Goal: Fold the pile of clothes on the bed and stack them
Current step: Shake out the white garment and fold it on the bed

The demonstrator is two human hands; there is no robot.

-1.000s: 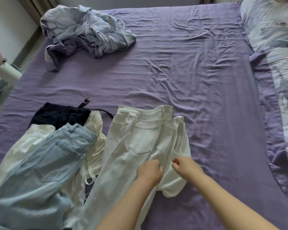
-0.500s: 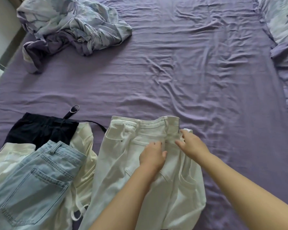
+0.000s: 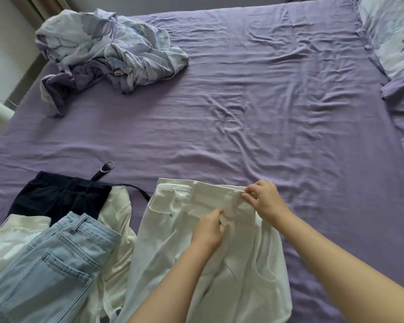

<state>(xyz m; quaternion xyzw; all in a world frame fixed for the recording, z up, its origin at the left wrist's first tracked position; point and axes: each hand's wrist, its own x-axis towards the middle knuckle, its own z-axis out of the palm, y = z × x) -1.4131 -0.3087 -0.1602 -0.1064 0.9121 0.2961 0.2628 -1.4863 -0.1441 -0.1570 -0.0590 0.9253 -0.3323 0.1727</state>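
White trousers (image 3: 196, 241): laid lower centre on the bed (image 3: 254, 117).
Right hand (image 3: 265, 199): waistband's right edge is pinched.
Left hand (image 3: 208, 231): fabric below the waistband is gripped.
Pile: blue jeans (image 3: 49, 264) lower left.
Open room: bare sheet above and to the right.

Your bed (image 3: 254, 127), dressed in a creased purple sheet, carries white trousers (image 3: 180, 229) at its near edge. To their left lie light blue jeans (image 3: 49, 264) over cream garments (image 3: 119, 234), beside a dark garment (image 3: 56, 199) with a ringed strap (image 3: 103, 171). A crumpled floral cover (image 3: 107, 54) sits far left; a floral pillow (image 3: 392, 36) lies far right.
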